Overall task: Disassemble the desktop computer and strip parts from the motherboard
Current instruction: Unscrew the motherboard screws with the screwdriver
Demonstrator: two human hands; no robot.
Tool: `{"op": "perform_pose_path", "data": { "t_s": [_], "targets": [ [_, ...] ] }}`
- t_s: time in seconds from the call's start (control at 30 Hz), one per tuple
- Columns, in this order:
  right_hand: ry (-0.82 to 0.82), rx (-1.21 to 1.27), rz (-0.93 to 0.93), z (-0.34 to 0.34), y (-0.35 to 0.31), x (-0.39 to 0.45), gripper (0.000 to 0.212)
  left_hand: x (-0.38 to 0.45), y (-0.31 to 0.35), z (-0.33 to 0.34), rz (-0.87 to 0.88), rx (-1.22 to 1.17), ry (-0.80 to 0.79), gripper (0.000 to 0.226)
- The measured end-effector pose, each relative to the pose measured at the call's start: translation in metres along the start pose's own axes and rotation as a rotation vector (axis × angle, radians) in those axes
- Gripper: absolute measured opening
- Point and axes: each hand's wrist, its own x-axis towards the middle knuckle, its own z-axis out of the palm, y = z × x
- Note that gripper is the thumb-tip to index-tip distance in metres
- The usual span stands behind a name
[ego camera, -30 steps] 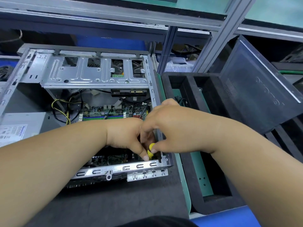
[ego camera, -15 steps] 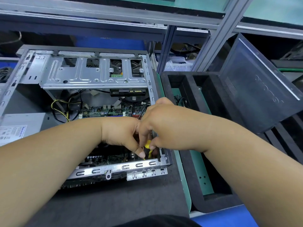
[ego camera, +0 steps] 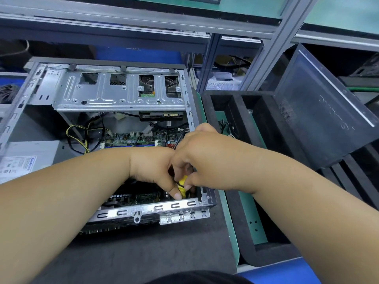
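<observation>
Reaching into the open computer case [ego camera: 114, 95] on the counter [ego camera: 143, 249], both hands met at its near right corner. The left hand [ego camera: 155, 171] and right hand [ego camera: 205, 158] pinched a small yellow part [ego camera: 182, 184] between curled fingers, just above the motherboard [ego camera: 133, 140].

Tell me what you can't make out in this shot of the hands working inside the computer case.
Head view:
- Yellow part: mostly covered by left hand and right hand; its type is unclear.
- Motherboard: middle hidden under both forearms.
- Power supply label: print too small.
</observation>
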Motion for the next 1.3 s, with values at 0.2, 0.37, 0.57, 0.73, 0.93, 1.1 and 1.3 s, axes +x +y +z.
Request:
{"op": "perform_pose_path", "data": {
  "t_s": [0.2, 0.37, 0.57, 0.73, 0.93, 1.1, 1.3],
  "targets": [
    [-0.046, 0.021, 0.011, 0.001, 0.002, 0.000, 0.020, 0.002, -0.005, -0.001, -0.062, 0.051, -0.002, 0.033],
    [-0.009, 0.042, 0.008, -0.003, 0.005, -0.006, 0.021, 0.005, 0.002, 0.004, -0.059, 0.078, 0.091, 0.020],
    [-0.013, -0.036, 0.062, -0.001, 0.003, -0.007, 0.015, 0.004, 0.006, 0.004, -0.016, 0.105, 0.097, 0.030],
    [-0.073, -0.070, 0.050, -0.002, 0.004, -0.004, 0.023, 0.000, 0.000, 0.001, -0.040, 0.065, 0.044, 0.025],
    [-0.058, -0.025, -0.006, -0.002, 0.003, -0.005, 0.026, 0.005, -0.005, 0.003, -0.080, 0.113, 0.057, 0.026],
    [0.038, -0.014, 0.008, -0.004, 0.004, -0.010, 0.017, 0.006, 0.002, 0.005, -0.036, 0.097, 0.080, 0.024],
    [-0.027, -0.089, 0.007, -0.001, 0.001, -0.004, 0.018, 0.005, -0.003, 0.005, -0.031, 0.121, 0.067, 0.030]
  ]
}}
